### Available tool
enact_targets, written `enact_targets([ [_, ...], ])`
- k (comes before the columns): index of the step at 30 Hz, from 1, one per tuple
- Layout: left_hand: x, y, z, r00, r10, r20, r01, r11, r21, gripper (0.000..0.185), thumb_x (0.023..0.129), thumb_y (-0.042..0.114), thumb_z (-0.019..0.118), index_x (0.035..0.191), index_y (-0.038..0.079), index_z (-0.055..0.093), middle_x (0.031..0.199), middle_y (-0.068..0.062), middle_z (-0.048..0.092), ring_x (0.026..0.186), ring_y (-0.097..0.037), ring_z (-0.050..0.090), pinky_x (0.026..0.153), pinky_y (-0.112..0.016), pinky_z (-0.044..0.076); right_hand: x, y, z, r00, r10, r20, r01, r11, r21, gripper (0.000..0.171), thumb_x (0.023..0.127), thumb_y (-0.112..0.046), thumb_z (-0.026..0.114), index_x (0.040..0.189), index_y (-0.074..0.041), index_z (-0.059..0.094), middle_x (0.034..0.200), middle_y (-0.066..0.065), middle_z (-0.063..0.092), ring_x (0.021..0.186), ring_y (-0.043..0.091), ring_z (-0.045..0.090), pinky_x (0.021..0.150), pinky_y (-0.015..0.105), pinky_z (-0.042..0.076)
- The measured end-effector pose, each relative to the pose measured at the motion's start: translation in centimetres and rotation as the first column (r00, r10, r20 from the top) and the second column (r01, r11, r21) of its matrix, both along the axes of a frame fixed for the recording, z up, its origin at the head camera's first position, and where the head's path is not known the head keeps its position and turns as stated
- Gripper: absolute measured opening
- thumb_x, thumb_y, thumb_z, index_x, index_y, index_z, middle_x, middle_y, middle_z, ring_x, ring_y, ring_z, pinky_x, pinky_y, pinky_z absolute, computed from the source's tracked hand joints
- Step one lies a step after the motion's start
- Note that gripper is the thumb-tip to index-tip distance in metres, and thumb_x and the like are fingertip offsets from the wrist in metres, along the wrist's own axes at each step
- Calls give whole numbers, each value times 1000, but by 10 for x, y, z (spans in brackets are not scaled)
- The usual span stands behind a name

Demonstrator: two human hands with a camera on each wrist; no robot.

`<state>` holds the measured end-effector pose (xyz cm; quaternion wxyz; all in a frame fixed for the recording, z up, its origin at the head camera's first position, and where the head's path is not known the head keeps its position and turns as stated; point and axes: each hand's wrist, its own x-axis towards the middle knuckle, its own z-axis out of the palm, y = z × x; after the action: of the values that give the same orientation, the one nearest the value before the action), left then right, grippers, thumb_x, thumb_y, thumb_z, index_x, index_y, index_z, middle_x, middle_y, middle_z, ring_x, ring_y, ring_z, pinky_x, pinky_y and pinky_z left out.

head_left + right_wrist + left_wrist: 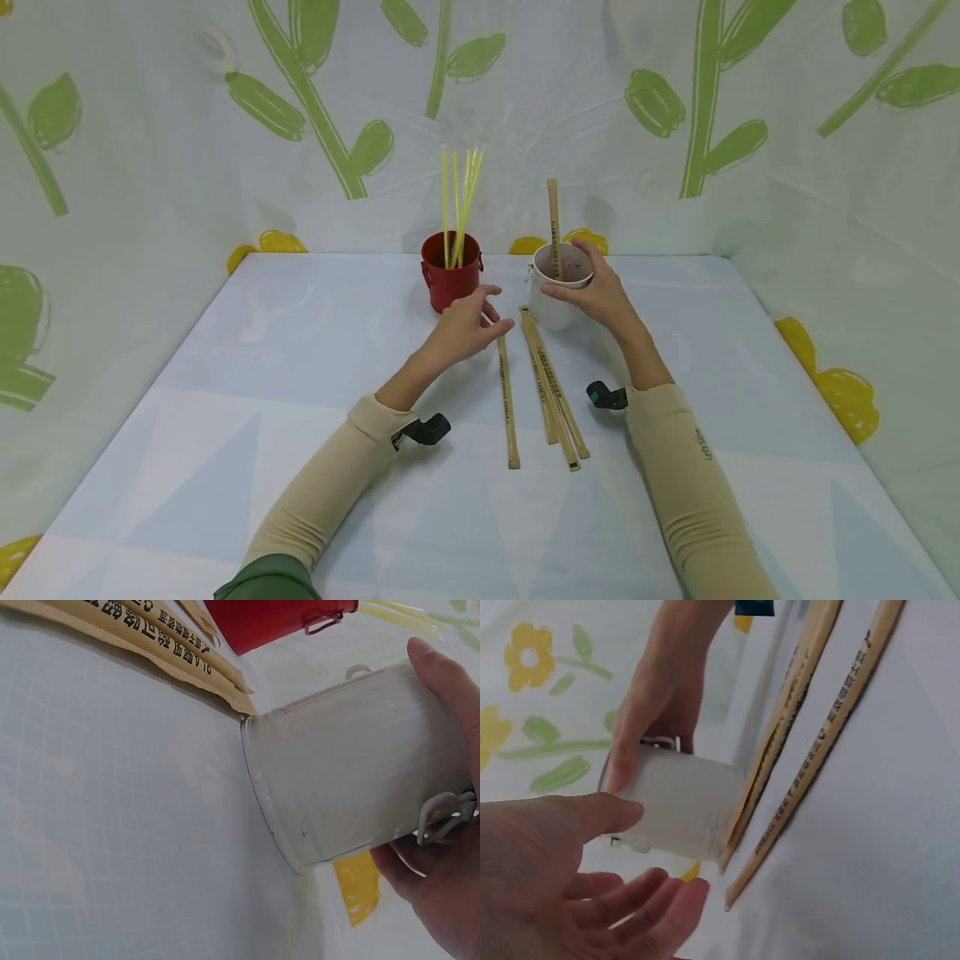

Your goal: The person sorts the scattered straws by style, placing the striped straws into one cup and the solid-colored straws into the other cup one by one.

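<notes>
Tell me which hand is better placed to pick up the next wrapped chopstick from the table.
Left. The left hand hovers open right over the top end of the nearest wrapped chopstick, holding nothing. The right hand is busy gripping the white bucket, which already holds one upright wrapped chopstick.

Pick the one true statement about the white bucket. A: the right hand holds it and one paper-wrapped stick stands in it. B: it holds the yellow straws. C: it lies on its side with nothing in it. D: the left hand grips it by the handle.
A: the right hand curls its fingers round the white bucket, and a single paper-wrapped stick stands upright in it; the yellow straws sit in the red bucket.
</notes>
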<state>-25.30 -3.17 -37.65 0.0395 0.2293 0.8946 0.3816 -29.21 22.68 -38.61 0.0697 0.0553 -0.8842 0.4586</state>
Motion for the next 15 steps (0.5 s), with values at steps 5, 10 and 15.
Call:
enact_targets([
  [5, 1, 2, -7, 988, -42, 149, 54, 995, -78, 70, 90, 33, 71, 147, 8, 40, 102, -7, 68, 64, -15, 66, 63, -23, 57, -1, 0, -2, 1000, -6, 14, 6, 1000, 6, 105, 71, -58, 81, 153, -29, 24, 158, 7, 31, 142, 33, 34, 111, 60, 37],
  [10, 2, 5, -10, 974, -60, 219, 95, 984, -153, 75, 88, 35, 73, 148, 5, 39, 97, -7, 68, 63, -15, 65, 62, -22, 57, -1, -1, -1, 1000, -6, 23, 6, 1000, 6, 105, 71, -59, 81, 154, -29, 23, 159, 7, 30, 144, 33, 33, 112, 60, 36],
  [15, 4, 7, -12, 970, -58, 235, 105, 975, -194, 75, 88, 35, 73, 148, 6, 39, 95, -6, 68, 62, -15, 65, 61, -22, 56, 0, -1, 0, 1000, -2, 19, 1, 1000, 7, 105, 71, -57, 81, 154, -29, 23, 159, 8, 31, 143, 34, 34, 112, 60, 36],
])
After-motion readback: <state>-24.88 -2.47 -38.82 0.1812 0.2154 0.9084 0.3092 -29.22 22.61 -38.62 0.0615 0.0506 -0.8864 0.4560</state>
